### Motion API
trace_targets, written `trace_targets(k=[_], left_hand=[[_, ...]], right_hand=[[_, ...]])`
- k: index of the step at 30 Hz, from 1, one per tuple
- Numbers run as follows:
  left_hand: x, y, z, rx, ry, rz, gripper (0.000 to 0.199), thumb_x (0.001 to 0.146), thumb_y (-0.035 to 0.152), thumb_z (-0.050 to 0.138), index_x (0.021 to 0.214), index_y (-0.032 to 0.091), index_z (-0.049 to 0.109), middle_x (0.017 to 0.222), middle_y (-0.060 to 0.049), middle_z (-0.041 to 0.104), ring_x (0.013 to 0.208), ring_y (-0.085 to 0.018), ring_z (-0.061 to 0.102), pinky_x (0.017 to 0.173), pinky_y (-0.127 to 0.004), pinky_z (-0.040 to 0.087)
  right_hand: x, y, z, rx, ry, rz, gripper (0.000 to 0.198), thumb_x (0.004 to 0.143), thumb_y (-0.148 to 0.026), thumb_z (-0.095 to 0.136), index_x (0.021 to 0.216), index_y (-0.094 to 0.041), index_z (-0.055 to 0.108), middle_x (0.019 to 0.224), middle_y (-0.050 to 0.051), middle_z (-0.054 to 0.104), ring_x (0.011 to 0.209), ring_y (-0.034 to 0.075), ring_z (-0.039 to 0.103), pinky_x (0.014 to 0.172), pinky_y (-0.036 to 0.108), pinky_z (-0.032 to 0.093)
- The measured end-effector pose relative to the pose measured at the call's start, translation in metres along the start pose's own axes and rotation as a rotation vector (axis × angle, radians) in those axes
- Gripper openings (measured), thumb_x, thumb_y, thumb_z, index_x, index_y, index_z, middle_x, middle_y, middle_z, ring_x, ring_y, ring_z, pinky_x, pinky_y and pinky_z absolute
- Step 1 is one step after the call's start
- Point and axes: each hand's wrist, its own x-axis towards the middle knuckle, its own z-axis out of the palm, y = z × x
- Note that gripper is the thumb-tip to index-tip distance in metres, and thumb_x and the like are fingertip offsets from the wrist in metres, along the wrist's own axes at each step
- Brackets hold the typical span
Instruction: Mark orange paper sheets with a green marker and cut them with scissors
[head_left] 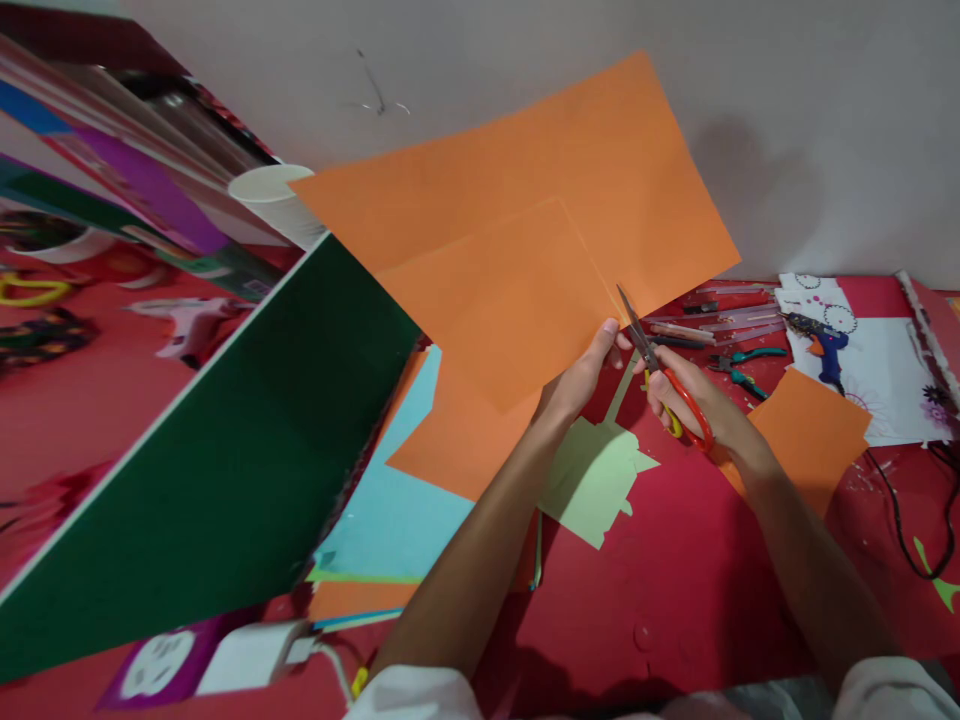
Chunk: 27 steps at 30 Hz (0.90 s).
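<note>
Sheet (510, 160): orange, smooth, matte, thin; up above the surface (675, 580), pinched near one edge, so it could droop or crease.
Left grip (581, 375): thumb and fingers clamped on the sheet; a loose pinch would let it swing.
Right grip (686, 385): closed round the looped, red-and-yellow scissors (645, 348).
Blades (632, 318): slim, pointed, at the sheet's edge beside the line (587, 248); if the sheet twists, they could stray.
Line: pale, sharp-cornered; drawn or a paper edge, I cannot tell.
Fingertips (610, 327): my left ones, near the blades; a careless snip could nick them.
</note>
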Motion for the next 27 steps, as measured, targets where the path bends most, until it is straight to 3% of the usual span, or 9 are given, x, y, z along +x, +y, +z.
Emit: trace_targets(k=[12, 20, 27], left_hand=[[-0.002, 0.012, 0.003, 0.101, -0.009, 0.069, 0.051, 0.103, 0.064, 0.044, 0.078, 0.026, 0.067, 0.075, -0.003, 0.067, 0.08, -0.023, 0.067, 0.091, -0.038, 0.055], [-0.002, 0.013, 0.001, 0.132, 0.004, 0.054, 0.052, 0.104, 0.065, 0.043, 0.078, 0.027, 0.068, 0.076, -0.003, 0.069, 0.081, -0.023, 0.068, 0.092, -0.036, 0.055], [-0.001, 0.013, 0.002, 0.093, 0.021, 0.048, 0.05, 0.103, 0.062, 0.048, 0.074, 0.027, 0.07, 0.073, -0.004, 0.068, 0.079, -0.024, 0.067, 0.088, -0.036, 0.053]], right_hand=[[-0.001, 0.003, -0.003, -0.092, -0.007, 0.022, 0.062, 0.098, -0.079, 0.052, 0.132, -0.027, 0.054, 0.077, -0.003, 0.052, 0.06, 0.014, 0.051, 0.052, 0.025, 0.04], [-0.001, 0.005, -0.006, -0.158, -0.011, -0.003, 0.064, 0.098, -0.08, 0.05, 0.132, -0.026, 0.055, 0.076, -0.003, 0.052, 0.062, 0.016, 0.052, 0.059, 0.028, 0.044], [0.002, 0.007, -0.006, -0.119, 0.005, 0.009, 0.065, 0.095, -0.083, 0.052, 0.128, -0.027, 0.055, 0.074, -0.003, 0.05, 0.06, 0.015, 0.05, 0.054, 0.027, 0.041]])
